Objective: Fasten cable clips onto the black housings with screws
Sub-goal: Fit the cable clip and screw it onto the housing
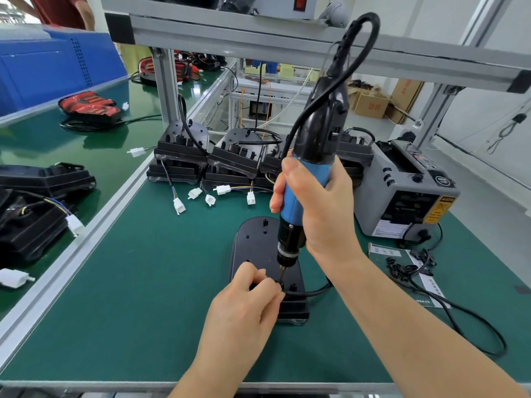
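While the right hand [316, 208] wraps its fingers and thumb firmly round the blue grip of the electric screwdriver [306, 176], the left hand [247, 300] lies lower and nearer the body. Its curled fingertips pinch at the cable clip [279, 283] just beside the bit [282, 272].

The driver's long axis runs nearly upright, leaning a little away to the right at its top, with its cord looping overhead. The bit points straight down from the right hand onto the clip, so the fastening spot lies directly below that hand and touching the left fingertips. The screw is too small to make out, and the clip is mostly hidden by the fingers.

The black housing [253, 242] lies flat with its long axis running away from the person, and the clip sits at its near end. There a black cable [313, 291] leaves to the right. In my judgement the push must follow the driver's own axis, or the bit may skid toward the left fingers.

Everything rests on a green mat [143, 282]. Further back stands a row of stacked housings [230, 156] with white connectors [195, 193] trailing forward. To the right are a grey tape dispenser [402, 191] and a small heap of loose clips [400, 270] on a paper sheet. An aluminium frame [166, 81] rises behind, and a second bench [86, 156] runs off to the left.
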The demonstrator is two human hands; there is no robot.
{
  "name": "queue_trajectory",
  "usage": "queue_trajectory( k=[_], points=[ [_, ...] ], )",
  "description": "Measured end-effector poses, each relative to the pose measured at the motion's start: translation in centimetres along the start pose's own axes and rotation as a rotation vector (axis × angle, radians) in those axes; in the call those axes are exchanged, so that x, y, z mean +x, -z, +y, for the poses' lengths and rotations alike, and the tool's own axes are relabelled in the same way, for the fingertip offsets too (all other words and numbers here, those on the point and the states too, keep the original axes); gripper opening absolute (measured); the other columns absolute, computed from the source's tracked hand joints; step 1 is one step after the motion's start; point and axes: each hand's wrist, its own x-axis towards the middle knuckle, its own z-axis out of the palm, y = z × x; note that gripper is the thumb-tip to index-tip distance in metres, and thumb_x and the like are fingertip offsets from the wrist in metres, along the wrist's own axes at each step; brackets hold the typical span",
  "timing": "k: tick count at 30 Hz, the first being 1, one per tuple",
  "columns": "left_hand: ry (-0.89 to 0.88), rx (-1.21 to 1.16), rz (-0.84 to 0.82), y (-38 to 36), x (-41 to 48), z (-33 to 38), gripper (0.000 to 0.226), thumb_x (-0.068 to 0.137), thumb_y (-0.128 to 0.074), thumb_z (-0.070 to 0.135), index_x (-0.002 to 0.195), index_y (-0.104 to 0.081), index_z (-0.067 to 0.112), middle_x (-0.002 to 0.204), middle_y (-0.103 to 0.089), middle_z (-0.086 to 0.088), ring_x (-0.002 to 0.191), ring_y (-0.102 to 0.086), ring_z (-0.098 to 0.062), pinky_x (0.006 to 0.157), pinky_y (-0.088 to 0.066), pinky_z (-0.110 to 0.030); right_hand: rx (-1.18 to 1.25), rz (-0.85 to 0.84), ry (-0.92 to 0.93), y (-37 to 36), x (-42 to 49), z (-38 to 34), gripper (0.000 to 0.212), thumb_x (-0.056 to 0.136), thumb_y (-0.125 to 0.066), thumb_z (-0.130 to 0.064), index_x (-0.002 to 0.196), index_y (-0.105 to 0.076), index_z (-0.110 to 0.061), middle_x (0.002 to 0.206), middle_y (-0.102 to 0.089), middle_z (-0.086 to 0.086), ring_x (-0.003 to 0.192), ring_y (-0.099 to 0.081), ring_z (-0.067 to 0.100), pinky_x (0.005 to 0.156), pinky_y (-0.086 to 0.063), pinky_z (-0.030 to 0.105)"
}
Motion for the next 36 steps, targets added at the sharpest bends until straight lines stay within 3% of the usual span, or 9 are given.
queue_trajectory(
  k=[7,11,14,17,20,22,24,30,36],
  points=[
    [0.026,-0.014,-0.051,0.2,0.0,0.0,0.014,0.077,-0.075,0.009,0.072,-0.063,0.011,0.079,-0.050,0.001,0.099,-0.064,-0.003,0.052,-0.052,-0.028,0.001,0.070,-0.017,1.3,0.4,-1.1,0.015,0.080,-0.069,-0.021,0.087,-0.055,-0.020,0.065,-0.058,0.006,0.050,-0.055,0.019,0.052,-0.049,0.029],
    [0.049,-0.034,-0.063,0.4,0.2,-0.1,0.012,0.076,-0.077,0.012,0.080,-0.067,0.017,0.080,-0.049,0.006,0.085,-0.068,-0.007,0.053,-0.052,-0.027,-0.119,0.132,-0.151,5.3,1.1,-3.2,0.025,0.080,-0.070,-0.027,0.095,-0.052,-0.018,0.064,-0.062,0.002,0.050,-0.057,0.018,0.051,-0.051,0.027],
    [0.020,-0.002,-0.098,0.4,0.3,-0.1,0.016,0.074,-0.078,0.014,0.087,-0.073,0.020,0.082,-0.051,0.005,0.090,-0.066,-0.002,0.059,-0.054,-0.022,-0.326,0.098,-0.239,9.0,1.3,-4.8,0.029,0.080,-0.073,-0.032,0.093,-0.050,-0.019,0.061,-0.062,0.001,0.049,-0.057,0.018,0.049,-0.050,0.028],
    [0.003,0.025,-0.124,0.4,0.4,-0.1,0.017,0.073,-0.078,0.016,0.088,-0.073,0.022,0.081,-0.050,0.006,0.089,-0.065,-0.001,0.057,-0.052,-0.018,-0.593,0.039,-0.333,12.4,0.5,-6.1,0.047,0.063,-0.076,-0.049,0.093,-0.050,-0.024,0.060,-0.063,0.001,0.049,-0.059,0.017,0.048,-0.051,0.028],
    [0.008,0.031,-0.125,0.4,0.4,-0.1,0.017,0.072,-0.079,0.015,0.086,-0.073,0.022,0.081,-0.049,0.006,0.088,-0.065,-0.001,0.054,-0.052,-0.019,-0.976,-0.047,-0.425,15.9,-1.1,-6.6,0.037,0.066,-0.074,-0.053,0.091,-0.048,-0.045,0.064,-0.069,-0.002,0.050,-0.064,0.015,0.047,-0.051,0.025],
    [0.017,0.029,-0.121,0.4,0.4,-0.1,0.017,0.071,-0.080,0.016,0.086,-0.073,0.023,0.081,-0.050,0.006,0.087,-0.065,0.000,0.054,-0.052,-0.019,-1.182,-0.096,-0.493,18.5,-2.2,-6.4,0.037,0.068,-0.069,-0.057,0.093,-0.044,-0.049,0.065,-0.069,-0.006,0.050,-0.066,0.012,0.046,-0.049,0.024],
    [0.021,0.030,-0.123,0.4,0.4,-0.1,0.018,0.071,-0.081,0.016,0.085,-0.074,0.023,0.081,-0.050,0.007,0.087,-0.065,0.001,0.054,-0.051,-0.018,-1.309,-0.081,-0.563,21.2,-3.4,-6.0,0.039,0.071,-0.067,-0.057,0.096,-0.044,-0.039,0.061,-0.068,-0.013,0.047,-0.064,0.009,0.042,-0.044,0.020],
    [0.022,0.027,-0.107,0.2,0.3,-0.2,0.019,0.070,-0.081,0.013,0.085,-0.074,0.021,0.081,-0.050,0.006,0.087,-0.066,-0.001,0.053,-0.051,-0.020,-1.239,0.105,-0.827,28.0,-6.3,-5.2,0.038,0.079,-0.074,-0.038,0.094,-0.048,-0.014,0.061,-0.068,0.011,0.049,-0.067,0.026,0.048,-0.055,0.034],
    [0.017,0.034,-0.100,0.0,0.3,-0.4,0.019,0.069,-0.081,0.013,0.085,-0.074,0.020,0.082,-0.050,0.005,0.087,-0.067,-0.003,0.054,-0.052,-0.023,-1.283,0.286,-1.020,31.4,-7.3,-3.8,0.046,0.082,-0.070,-0.042,0.092,-0.049,-0.001,0.064,-0.068,0.018,0.054,-0.068,0.029,0.052,-0.053,0.033]
  ],
)
